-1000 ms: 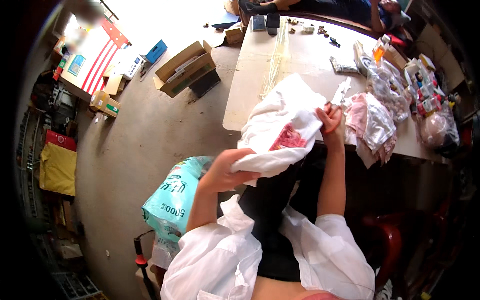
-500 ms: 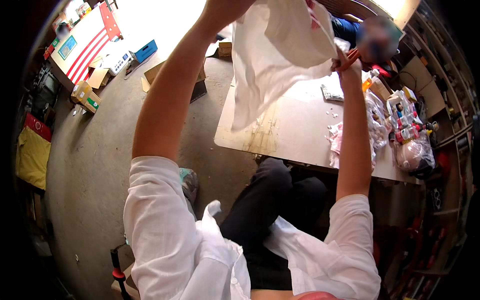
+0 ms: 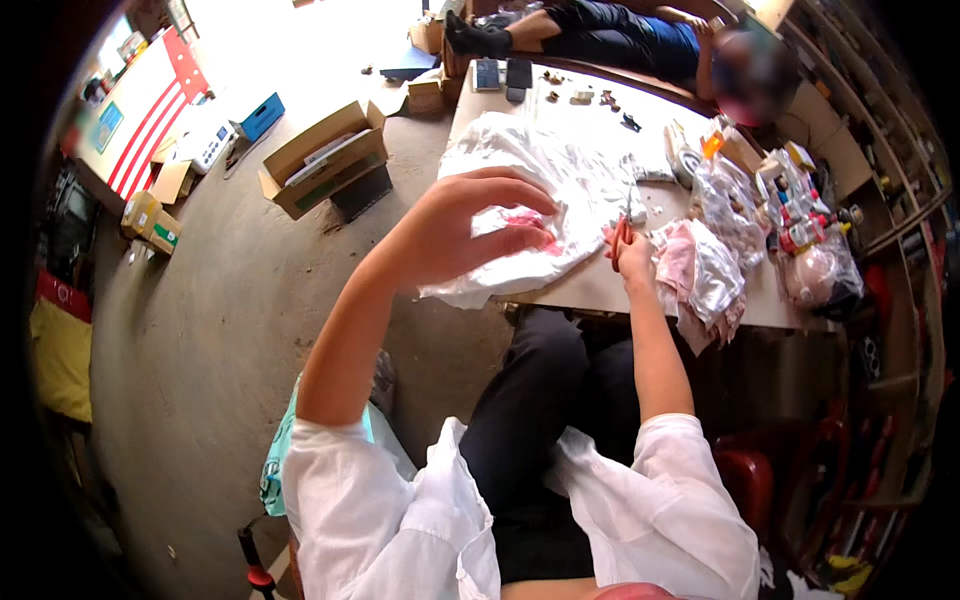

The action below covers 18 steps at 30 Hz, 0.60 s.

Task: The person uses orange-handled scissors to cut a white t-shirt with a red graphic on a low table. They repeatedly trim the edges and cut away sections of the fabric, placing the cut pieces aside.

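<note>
A white cloth (image 3: 570, 170) with a pink-red print lies spread and creased on the table (image 3: 545, 298), part of it hanging over the near left edge. Above its left part is my left hand (image 3: 450, 225), fingers apart and curved, with nothing in them. My right hand (image 3: 637, 262) grips a pair of scissors (image 3: 621, 240) by the orange-red handles, the blades pointing away from me beside the cloth's right side. Just right of that hand, pink and white cloth pieces (image 3: 705, 270) are heaped at the table's near edge.
Plastic bags and bottles (image 3: 805, 235) crowd the table's right end. Small dark bits and a phone (image 3: 518, 75) sit at its far side. Beyond, a person (image 3: 620, 45) lies on a bench. An open cardboard box (image 3: 325, 160) stands on the floor to the left.
The white cloth, held up in the air before, now lies on the table. Both hands have come down nearer to me; the left is free of the cloth, and scissors now show in the right.
</note>
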Motion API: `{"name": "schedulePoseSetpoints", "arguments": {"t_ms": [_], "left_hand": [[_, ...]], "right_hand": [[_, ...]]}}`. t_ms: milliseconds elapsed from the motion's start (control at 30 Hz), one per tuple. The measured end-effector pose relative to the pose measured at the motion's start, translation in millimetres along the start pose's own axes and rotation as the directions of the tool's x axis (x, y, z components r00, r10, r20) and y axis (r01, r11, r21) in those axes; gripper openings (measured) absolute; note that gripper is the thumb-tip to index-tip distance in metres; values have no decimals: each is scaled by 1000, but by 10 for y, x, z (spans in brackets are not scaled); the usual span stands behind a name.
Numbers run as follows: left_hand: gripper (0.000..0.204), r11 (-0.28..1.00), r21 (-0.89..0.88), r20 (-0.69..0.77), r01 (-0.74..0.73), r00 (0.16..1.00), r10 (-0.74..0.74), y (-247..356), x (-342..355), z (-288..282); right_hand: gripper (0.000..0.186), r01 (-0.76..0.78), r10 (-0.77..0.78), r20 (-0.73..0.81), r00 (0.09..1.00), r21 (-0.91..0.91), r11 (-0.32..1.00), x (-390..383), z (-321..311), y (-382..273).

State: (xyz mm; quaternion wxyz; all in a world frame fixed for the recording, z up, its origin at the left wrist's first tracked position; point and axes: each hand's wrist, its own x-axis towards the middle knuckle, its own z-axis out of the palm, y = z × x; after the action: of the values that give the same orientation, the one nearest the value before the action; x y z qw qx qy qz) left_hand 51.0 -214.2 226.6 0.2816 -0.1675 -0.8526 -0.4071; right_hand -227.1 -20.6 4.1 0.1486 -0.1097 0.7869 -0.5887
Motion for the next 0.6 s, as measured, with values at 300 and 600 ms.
{"name": "schedulePoseSetpoints", "arguments": {"t_ms": [300,600], "left_hand": [[25,570,-512,-388,-642,765,514,1670,-72,200],[31,467,-363,-570,-806,589,572,2099,244,613]], "right_hand": [[37,176,-164,84,983,-164,971,-409,76,369],[43,133,-147,2,989,-443,887,-667,-84,67]]}}
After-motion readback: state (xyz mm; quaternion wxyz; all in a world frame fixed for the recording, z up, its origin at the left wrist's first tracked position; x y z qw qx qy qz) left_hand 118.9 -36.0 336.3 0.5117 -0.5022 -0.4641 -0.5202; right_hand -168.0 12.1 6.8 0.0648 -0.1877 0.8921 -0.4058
